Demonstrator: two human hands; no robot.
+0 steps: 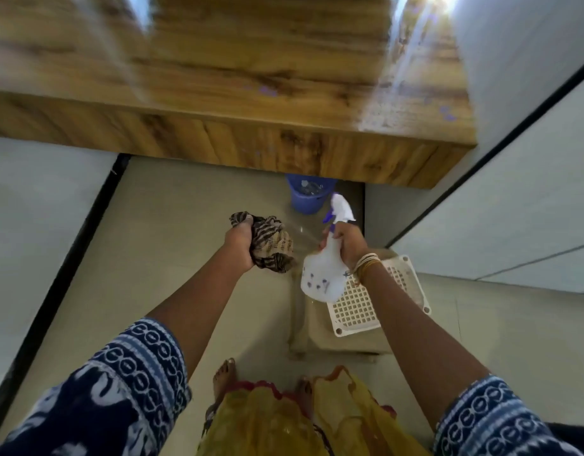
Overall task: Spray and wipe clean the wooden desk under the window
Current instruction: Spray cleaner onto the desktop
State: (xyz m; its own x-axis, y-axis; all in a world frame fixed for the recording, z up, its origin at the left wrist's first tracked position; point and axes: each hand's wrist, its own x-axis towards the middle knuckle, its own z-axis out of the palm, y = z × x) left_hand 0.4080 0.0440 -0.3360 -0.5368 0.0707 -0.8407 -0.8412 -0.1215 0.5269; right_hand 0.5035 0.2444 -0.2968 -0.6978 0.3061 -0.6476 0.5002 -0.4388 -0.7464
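The wooden desk fills the top of the head view, its thick front edge facing me and window glare streaking its right side. Small purple-blue spots dot its top and front. My left hand is closed around a crumpled brown striped cloth, held below the desk edge over the floor. My right hand grips the neck of a white spray bottle with a purple trigger, its nozzle pointing up toward the desk. Both hands are in front of the desk, apart from it.
A blue bucket stands on the floor under the desk. A white lattice plastic stool sits on the floor at my right. White panels with black edges flank me on both sides. My bare feet show at the bottom.
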